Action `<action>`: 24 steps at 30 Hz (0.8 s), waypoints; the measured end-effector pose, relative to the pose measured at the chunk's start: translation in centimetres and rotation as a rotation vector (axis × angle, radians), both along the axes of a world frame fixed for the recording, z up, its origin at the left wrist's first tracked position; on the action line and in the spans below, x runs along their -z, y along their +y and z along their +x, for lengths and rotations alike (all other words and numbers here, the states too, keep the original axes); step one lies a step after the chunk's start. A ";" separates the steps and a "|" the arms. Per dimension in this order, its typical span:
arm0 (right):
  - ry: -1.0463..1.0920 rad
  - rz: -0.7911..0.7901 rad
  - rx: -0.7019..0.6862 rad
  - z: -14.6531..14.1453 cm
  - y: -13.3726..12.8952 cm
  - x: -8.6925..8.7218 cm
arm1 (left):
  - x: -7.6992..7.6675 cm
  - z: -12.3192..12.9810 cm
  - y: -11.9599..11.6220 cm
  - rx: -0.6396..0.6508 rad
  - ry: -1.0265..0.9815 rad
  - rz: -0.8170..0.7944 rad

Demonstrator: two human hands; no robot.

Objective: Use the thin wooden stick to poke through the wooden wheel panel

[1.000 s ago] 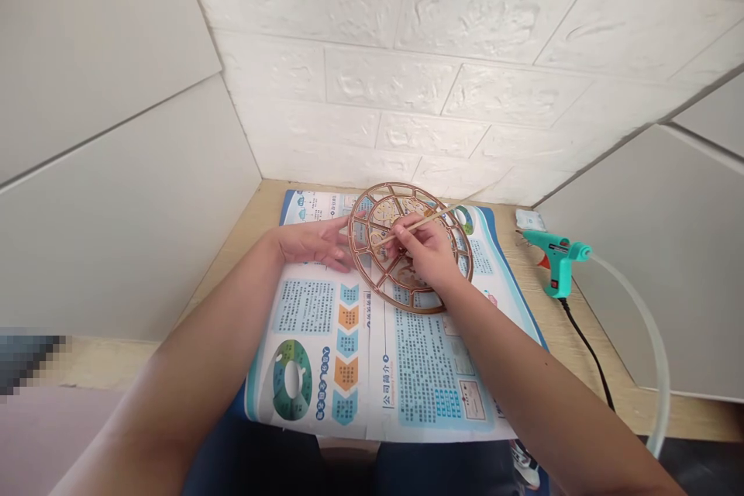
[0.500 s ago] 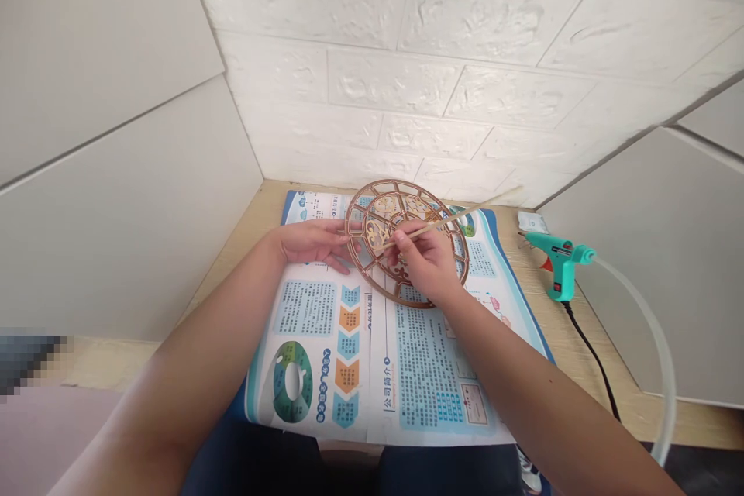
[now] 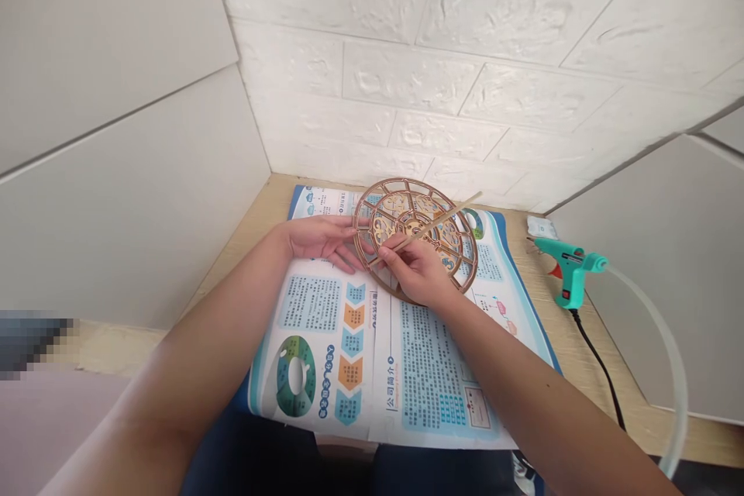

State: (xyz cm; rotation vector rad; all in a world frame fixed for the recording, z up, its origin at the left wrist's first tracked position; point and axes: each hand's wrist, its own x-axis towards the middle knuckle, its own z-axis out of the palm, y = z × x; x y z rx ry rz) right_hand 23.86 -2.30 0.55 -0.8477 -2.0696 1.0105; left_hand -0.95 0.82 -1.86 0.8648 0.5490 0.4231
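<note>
A thin wooden stick [image 3: 433, 221] is pinched firmly in the right hand [image 3: 415, 273] – mid-frame – while the laser-cut wooden wheel [image 3: 401, 184] is steadied by the open left hand [image 3: 322, 242], fingertips against its rim.

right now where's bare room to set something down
The wooden tabletop is bare left of the printed sheet and between the sheet and the teal glue gun. The sheet's lower half, between the forearms, is free. It's crowded at the fretwork wooden wheel, where the left hand, right hand and stick meet.
</note>
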 end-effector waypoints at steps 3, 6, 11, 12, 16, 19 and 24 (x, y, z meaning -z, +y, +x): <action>-0.050 0.026 0.000 0.0 0.0 0.1 | 0.0 0.0 0.0 -0.004 0.005 0.005; -0.069 0.039 -0.010 -0.1 -0.1 0.3 | 0.1 0.0 0.1 -0.013 0.023 0.009; -0.117 0.102 -0.080 -0.2 -0.2 0.2 | 0.4 -0.2 0.2 0.014 0.040 0.026; -0.122 0.108 -0.089 -0.3 -0.2 0.2 | 0.4 -0.2 0.2 0.021 0.036 0.031; -0.138 0.086 -0.085 -0.4 0.0 0.3 | 0.7 -0.2 0.3 0.032 0.039 0.052; -0.149 0.071 -0.089 -0.5 0.1 0.5 | 0.7 -0.2 0.4 0.043 0.062 0.070; -0.165 0.063 -0.077 -0.6 0.1 0.5 | 0.6 -0.2 0.3 0.027 0.070 0.058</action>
